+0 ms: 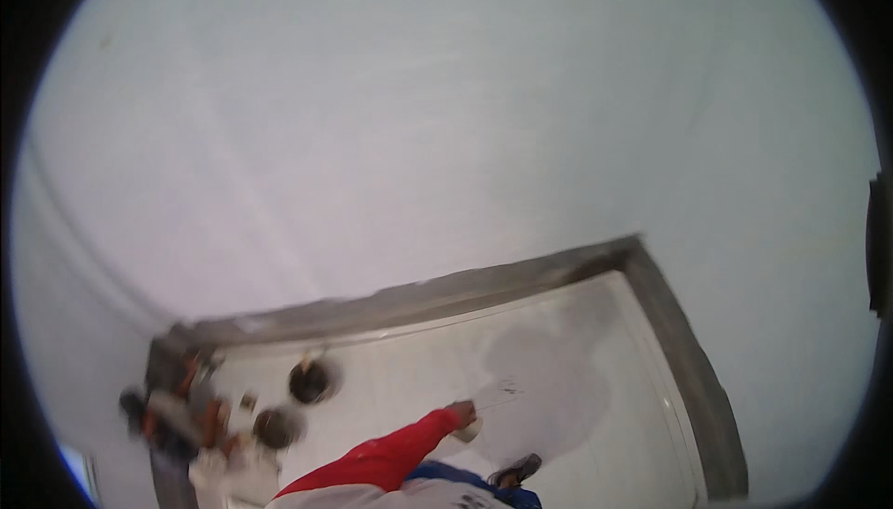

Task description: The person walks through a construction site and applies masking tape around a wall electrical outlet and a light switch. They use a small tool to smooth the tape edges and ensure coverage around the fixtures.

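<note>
My left arm, in a red sleeve, reaches across the lower middle of the view. My left hand (463, 408) is closed around a small whitish object (471, 430), hanging low over the pale floor. Blur and size hide what kind of object it is. A blue-clad leg and a dark shoe (517, 472) are just below and to the right of that hand. On the floor beyond the hand are a few dark specks (509, 385) and a broad shadow. My right hand does not show.
A large pale wall (446, 137) rises ahead, with an unfinished grey strip (428, 298) along its foot. Two dark buckets (310, 380) (276, 427) stand on the pale tiled floor (409, 369) to the left. Past them, a blurred person (177, 416) is low by the left wall.
</note>
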Demonstrator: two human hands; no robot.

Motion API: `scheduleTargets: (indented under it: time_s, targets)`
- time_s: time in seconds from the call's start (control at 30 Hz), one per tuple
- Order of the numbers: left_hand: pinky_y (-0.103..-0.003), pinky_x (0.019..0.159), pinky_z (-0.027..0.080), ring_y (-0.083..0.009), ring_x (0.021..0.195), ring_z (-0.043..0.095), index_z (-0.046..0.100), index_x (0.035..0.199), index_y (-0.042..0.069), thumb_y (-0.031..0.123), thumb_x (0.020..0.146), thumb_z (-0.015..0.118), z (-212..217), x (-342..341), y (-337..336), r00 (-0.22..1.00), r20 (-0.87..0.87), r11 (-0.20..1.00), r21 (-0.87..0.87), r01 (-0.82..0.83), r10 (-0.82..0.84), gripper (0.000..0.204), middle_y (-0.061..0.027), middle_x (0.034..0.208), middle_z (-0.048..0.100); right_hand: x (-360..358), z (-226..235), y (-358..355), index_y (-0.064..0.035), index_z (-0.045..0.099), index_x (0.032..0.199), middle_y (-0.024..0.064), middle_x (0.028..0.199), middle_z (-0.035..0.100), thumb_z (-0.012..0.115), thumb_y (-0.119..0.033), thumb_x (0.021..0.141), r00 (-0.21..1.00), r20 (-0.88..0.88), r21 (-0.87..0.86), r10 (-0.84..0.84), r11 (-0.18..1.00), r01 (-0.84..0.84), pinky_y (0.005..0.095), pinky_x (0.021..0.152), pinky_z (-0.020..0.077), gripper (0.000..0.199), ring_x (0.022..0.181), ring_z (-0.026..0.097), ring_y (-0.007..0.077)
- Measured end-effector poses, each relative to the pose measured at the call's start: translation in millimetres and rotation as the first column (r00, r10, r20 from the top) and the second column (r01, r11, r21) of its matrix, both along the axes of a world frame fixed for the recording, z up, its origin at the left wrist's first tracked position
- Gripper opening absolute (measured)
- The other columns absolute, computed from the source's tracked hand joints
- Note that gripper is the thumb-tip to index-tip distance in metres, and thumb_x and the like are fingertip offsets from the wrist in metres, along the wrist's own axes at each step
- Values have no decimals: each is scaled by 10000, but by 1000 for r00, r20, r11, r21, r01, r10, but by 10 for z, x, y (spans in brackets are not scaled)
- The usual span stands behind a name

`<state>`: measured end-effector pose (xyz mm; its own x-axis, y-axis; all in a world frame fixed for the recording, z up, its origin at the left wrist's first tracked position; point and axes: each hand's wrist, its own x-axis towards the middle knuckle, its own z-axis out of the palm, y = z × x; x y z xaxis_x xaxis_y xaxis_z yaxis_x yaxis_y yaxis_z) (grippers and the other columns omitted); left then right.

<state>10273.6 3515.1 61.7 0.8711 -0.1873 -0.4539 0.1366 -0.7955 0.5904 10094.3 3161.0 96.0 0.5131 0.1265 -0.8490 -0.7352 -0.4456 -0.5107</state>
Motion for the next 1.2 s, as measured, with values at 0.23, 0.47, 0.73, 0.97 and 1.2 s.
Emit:
scheduleTargets:
  time_s: [0.23, 0.47, 0.73, 0.97, 1.2]
  targets:
    - [-500, 855, 547, -412, 975, 689, 642, 1074, 41, 258, 875, 614, 519, -405, 161, 465, 32, 460, 107, -882, 885, 296, -250, 1004, 710, 1523, 44, -1276, -44, 576, 1321, 182, 1209, 648, 558, -437, 927, 975, -73, -81, 211, 973, -217, 491, 779, 576, 556, 1108, 632, 317]
    - [-491, 892, 546, -423, 1031, 676, 653, 1087, 31, 253, 875, 624, 334, -1980, -248, -99, -27, -92, 181, -979, 995, 308, -260, 1055, 703, 2572, 34, -1771, -46, 573, 1315, 173, 1186, 653, 562, -428, 929, 967, -33, -155, 251, 955, -253, 490, 751, 583, 543, 1092, 638, 312]
    - [-472, 918, 547, -411, 1087, 661, 697, 1076, -9, 267, 873, 653, 160, -3296, -652, -330, -112, -274, 345, -898, 937, 346, -277, 1138, 677, 2766, -72, -786, -71, 554, 1299, 136, 1133, 645, 574, -413, 933, 868, 46, -89, 495, 867, -490, 471, 653, 597, 501, 1003, 662, 284]
    - [-460, 895, 558, -396, 1037, 683, 715, 1054, 25, 271, 861, 678, 66, -3388, -696, -396, -106, -363, 236, -901, 912, 315, -240, 1093, 704, 2613, 0, -314, -63, 635, 1187, 136, 1088, 672, 578, -343, 923, 499, 7, -73, 867, 498, -864, 418, 641, 586, 389, 949, 681, 272]
    - [-470, 920, 543, -399, 1069, 668, 684, 1072, 47, 271, 861, 662, 142, -3189, -559, -256, -152, -242, 105, -965, 955, 309, -236, 1101, 702, 2664, 72, -507, -43, 644, 1184, 163, 1042, 695, 582, -329, 917, 503, -57, -206, 862, 483, -851, 428, 733, 552, 396, 984, 676, 283]
